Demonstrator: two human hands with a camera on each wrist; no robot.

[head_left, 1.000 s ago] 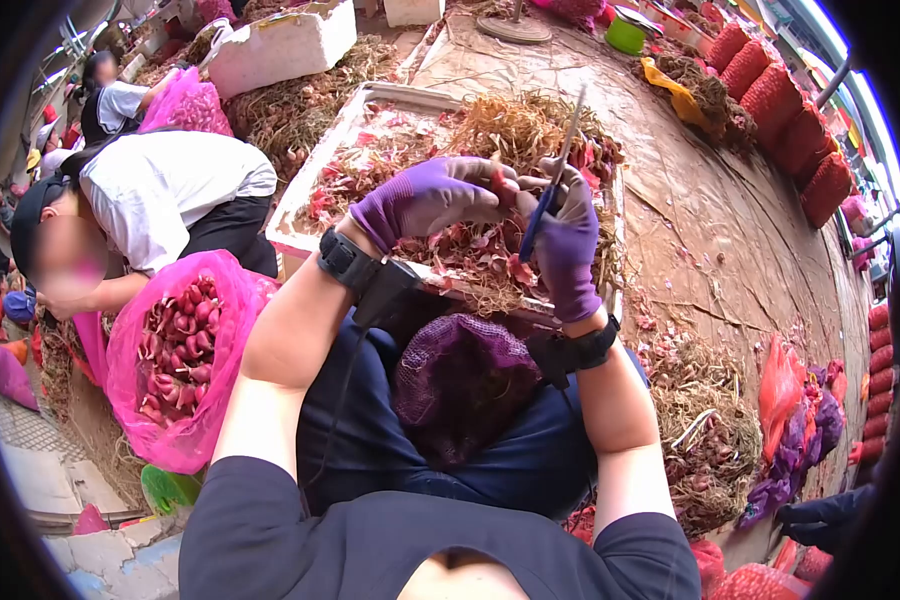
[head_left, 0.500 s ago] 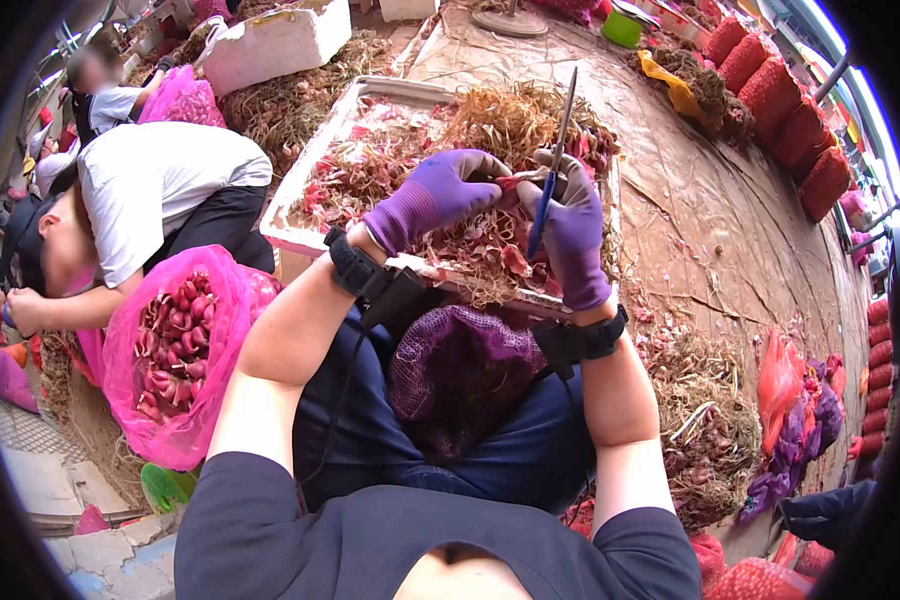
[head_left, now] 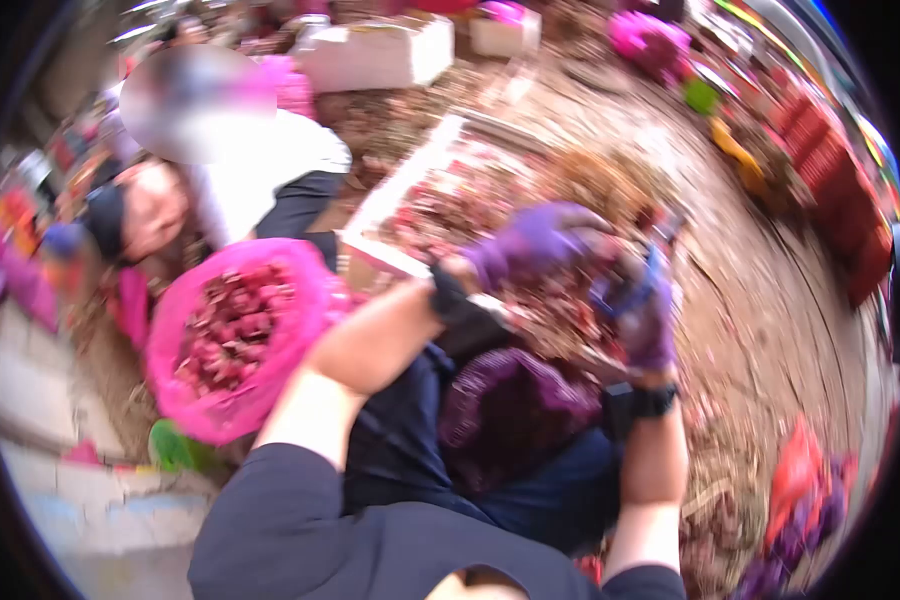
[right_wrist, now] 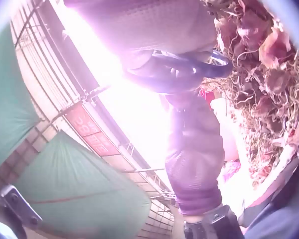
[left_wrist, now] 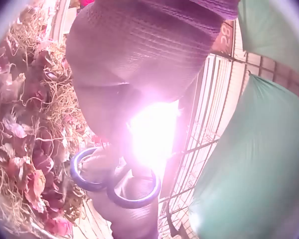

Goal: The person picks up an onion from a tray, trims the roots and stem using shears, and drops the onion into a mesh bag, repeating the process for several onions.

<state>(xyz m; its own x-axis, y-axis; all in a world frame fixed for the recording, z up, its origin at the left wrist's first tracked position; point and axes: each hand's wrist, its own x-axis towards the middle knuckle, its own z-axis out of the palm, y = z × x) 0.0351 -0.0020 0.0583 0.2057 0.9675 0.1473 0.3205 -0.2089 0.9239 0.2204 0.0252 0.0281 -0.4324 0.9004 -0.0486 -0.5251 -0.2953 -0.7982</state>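
Note:
My left hand [head_left: 542, 243], in a purple work glove, bends its fingers inward at a small reddish shallot, blurred here and hidden by glare in the wrist views. Facing it, my gloved right hand [head_left: 652, 325] grips a pair of scissors [head_left: 654, 268] by their blue handles; both finger loops show in the left wrist view. The two hands are close together over the near right part of a white foam box [head_left: 382, 247], which holds loose skins and dry roots [head_left: 460, 205]. Below them, a purple mesh bag [head_left: 467, 398] hangs open between my knees.
On the left stands a pink bag [head_left: 166, 372] full of shallots [head_left: 238, 330], beside a bent-over person in a white shirt [head_left: 260, 170]. Another white box [head_left: 380, 55] lies behind. Stacked red sacks [head_left: 835, 190] line the right side, and a brown ground sheet [head_left: 740, 330] spreads beside the foam box.
The head view has swung, so everything sits farther right and is blurred. The scissors, upright before, now lean over to the right. Both hands stay close together over the box.

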